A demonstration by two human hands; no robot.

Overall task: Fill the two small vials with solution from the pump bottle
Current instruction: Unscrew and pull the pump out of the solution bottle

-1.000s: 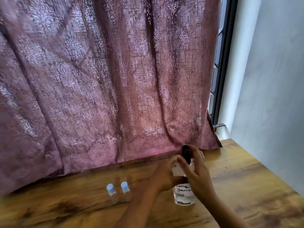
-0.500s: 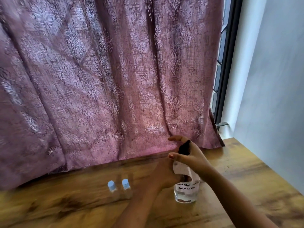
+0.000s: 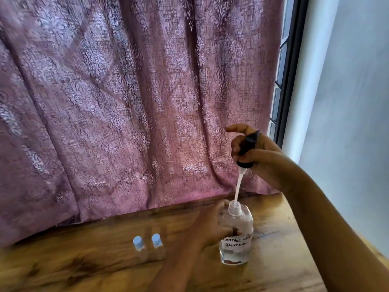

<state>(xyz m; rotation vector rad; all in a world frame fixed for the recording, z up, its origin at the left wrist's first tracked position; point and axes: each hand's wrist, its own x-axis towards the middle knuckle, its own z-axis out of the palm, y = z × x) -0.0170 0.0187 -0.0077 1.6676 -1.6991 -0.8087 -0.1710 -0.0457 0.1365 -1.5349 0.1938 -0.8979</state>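
Note:
A clear pump bottle (image 3: 236,247) with a handwritten label stands upright on the wooden table (image 3: 84,268). My left hand (image 3: 210,226) grips its body. My right hand (image 3: 254,152) holds the black pump head (image 3: 247,148) lifted well above the bottle. The white dip tube (image 3: 239,186) hangs from the head, and its lower end is still inside the open neck. Two small clear vials, one on the left (image 3: 139,248) and one on the right (image 3: 157,246), stand side by side left of the bottle. Both wear light blue caps.
A purple patterned curtain (image 3: 126,102) hangs along the table's back edge. A dark window frame (image 3: 291,70) and a pale wall (image 3: 353,102) close in the right side. The table's right edge runs under my right forearm.
My right hand has pulled the pump head up off the bottle, drawing the dip tube almost out. The left hand kept holding the bottle. The vials did not move.

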